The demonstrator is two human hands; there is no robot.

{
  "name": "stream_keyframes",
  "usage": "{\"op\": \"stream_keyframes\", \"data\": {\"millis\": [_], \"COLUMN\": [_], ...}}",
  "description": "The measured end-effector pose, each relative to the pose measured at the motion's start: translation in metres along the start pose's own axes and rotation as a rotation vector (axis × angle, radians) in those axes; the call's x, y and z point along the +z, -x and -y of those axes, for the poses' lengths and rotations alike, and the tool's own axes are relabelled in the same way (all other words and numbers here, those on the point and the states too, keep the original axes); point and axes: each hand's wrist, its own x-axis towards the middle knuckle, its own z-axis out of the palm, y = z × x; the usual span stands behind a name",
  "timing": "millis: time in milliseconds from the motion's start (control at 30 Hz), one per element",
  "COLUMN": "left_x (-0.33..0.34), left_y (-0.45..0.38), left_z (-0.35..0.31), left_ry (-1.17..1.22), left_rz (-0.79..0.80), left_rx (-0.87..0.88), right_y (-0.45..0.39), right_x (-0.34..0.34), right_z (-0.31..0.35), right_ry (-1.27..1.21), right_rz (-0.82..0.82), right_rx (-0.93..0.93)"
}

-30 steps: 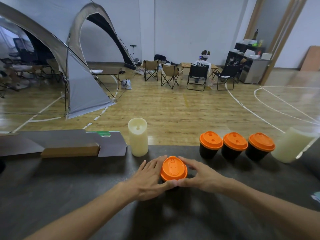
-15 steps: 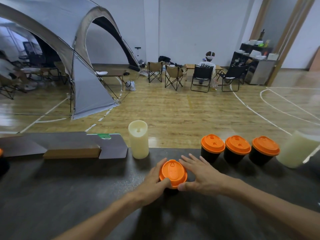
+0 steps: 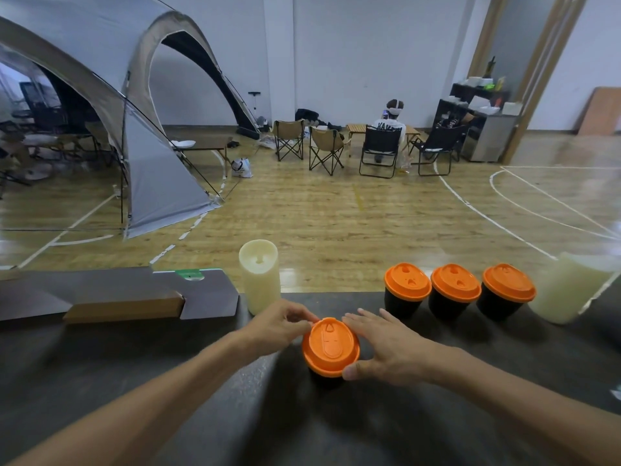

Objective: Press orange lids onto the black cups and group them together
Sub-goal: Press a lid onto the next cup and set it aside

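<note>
An orange lid (image 3: 331,346) sits tilted on a black cup (image 3: 325,382) at the middle of the dark table (image 3: 100,364); only a sliver of the cup shows beneath it. My left hand (image 3: 280,326) has its fingers curled onto the lid's far left rim. My right hand (image 3: 386,348) lies against the lid's right side with straight fingers, its thumb touching the front rim. Three more black cups with orange lids (image 3: 407,280) (image 3: 456,283) (image 3: 508,282) stand side by side in a row at the table's far right edge.
A cream pillar candle (image 3: 259,277) stands just behind my left hand. A second cream cylinder (image 3: 568,290) leans at the far right. A flat cardboard box (image 3: 124,309) and a grey board (image 3: 205,294) lie at the back left. The table's far edge runs just behind the cups.
My left hand has slid from the lid's near left side to its far left rim and curled its fingers. The right hand stays at the lid's right side.
</note>
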Motion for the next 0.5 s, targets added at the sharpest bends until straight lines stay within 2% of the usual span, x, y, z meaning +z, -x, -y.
{"op": "stream_keyframes", "data": {"millis": [233, 400, 500], "left_x": [-0.006, 0.005, 0.001], "left_y": [-0.027, -0.001, 0.024], "left_z": [-0.006, -0.005, -0.005], "left_ry": [-0.039, -0.019, -0.204], "left_rz": [0.109, -0.062, 0.009], "left_rx": [-0.030, 0.070, 0.137], "right_y": [0.000, 0.006, 0.011], "right_x": [0.000, -0.002, 0.005], "right_z": [0.004, 0.006, 0.006], "right_ry": [0.064, 0.104, 0.153], "right_rz": [-0.024, -0.044, -0.085], "right_rx": [0.016, 0.003, -0.004]}}
